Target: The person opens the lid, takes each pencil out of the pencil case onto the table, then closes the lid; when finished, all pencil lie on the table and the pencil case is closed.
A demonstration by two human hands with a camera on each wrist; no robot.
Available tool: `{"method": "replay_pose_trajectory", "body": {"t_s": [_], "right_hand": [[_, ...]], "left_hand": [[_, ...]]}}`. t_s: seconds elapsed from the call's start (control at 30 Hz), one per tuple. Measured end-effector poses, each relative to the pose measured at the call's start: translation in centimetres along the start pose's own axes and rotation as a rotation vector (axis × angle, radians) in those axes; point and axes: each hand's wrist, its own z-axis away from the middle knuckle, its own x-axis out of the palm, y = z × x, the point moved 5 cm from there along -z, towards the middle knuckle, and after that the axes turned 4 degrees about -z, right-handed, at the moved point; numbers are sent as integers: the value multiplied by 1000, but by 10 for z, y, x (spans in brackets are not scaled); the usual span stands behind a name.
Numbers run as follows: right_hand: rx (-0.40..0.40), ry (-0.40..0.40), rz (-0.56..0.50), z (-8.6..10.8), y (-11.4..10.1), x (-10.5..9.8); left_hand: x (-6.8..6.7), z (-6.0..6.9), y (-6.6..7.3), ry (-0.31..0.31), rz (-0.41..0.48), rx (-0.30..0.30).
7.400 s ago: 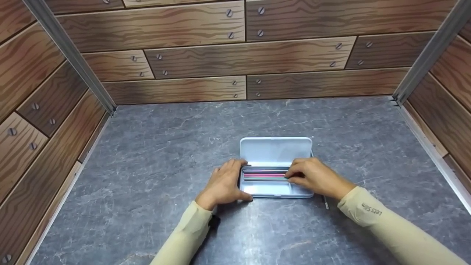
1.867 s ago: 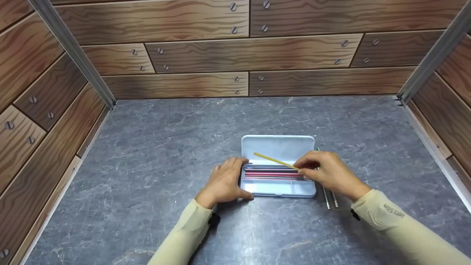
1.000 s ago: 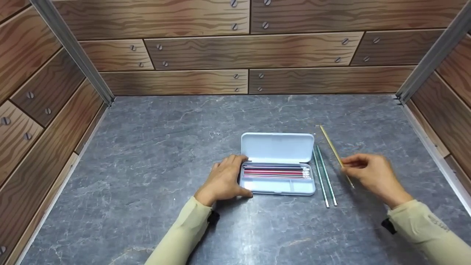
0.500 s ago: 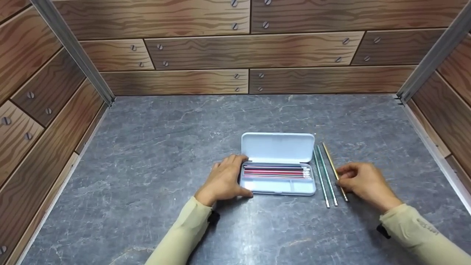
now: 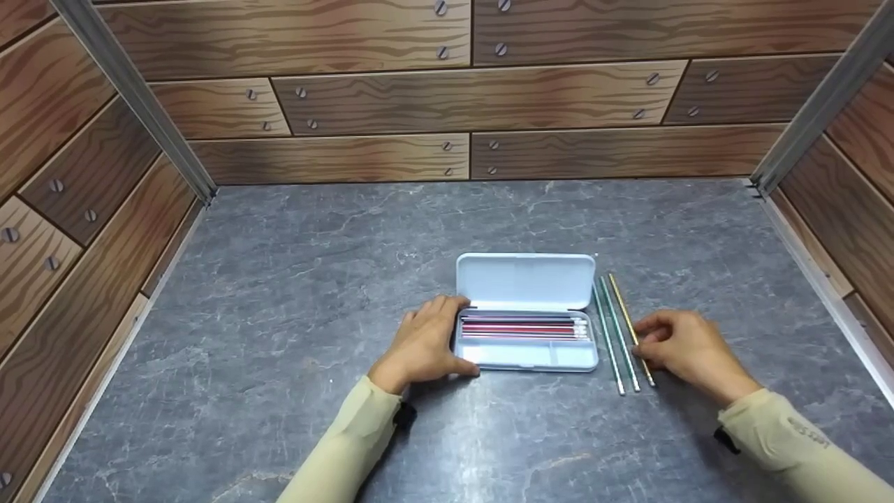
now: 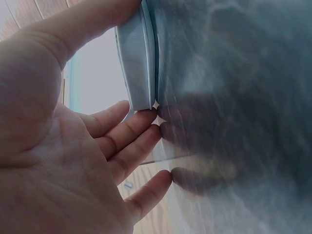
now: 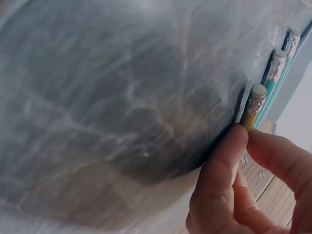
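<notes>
A pale blue pencil case (image 5: 504, 352) lies open on the grey marbled table, its lid (image 5: 525, 281) tipped back. My left hand (image 5: 419, 344) spans the case's left end, thumb at the front corner and fingers by the hinge. In the left wrist view those fingers are fairly straight and touch the case end (image 6: 134, 63). To the right of the case, my right hand (image 5: 688, 349) pinches a yellow pencil (image 7: 255, 102) between thumb and fingertips near its eraser end. That pencil lies beside two green pencils (image 5: 608, 335), roughly parallel to them, erasers toward me.
Several pencils (image 5: 520, 327), dark and pink-red, lie in the case's rear compartment with erasers to the right. Two bare front compartments sit before them. Wood-patterned walls (image 5: 370, 105) and metal corner posts (image 5: 133, 105) bound the table.
A second green pencil and then the yellow one came out of the case. My right hand carried the yellow pencil right and lowered it beside the green ones. My left hand stayed at the case.
</notes>
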Motion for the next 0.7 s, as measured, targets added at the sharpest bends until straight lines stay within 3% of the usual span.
{"method": "replay_pose_trajectory", "body": {"t_s": [0.47,0.7], "right_hand": [[29,-8,-27,-3,-6,-5],[-153,169,69,-7,-26,-13]], "left_hand": [[-1,-1,0,6,6,4],[0,0,0,5,5,6]]}}
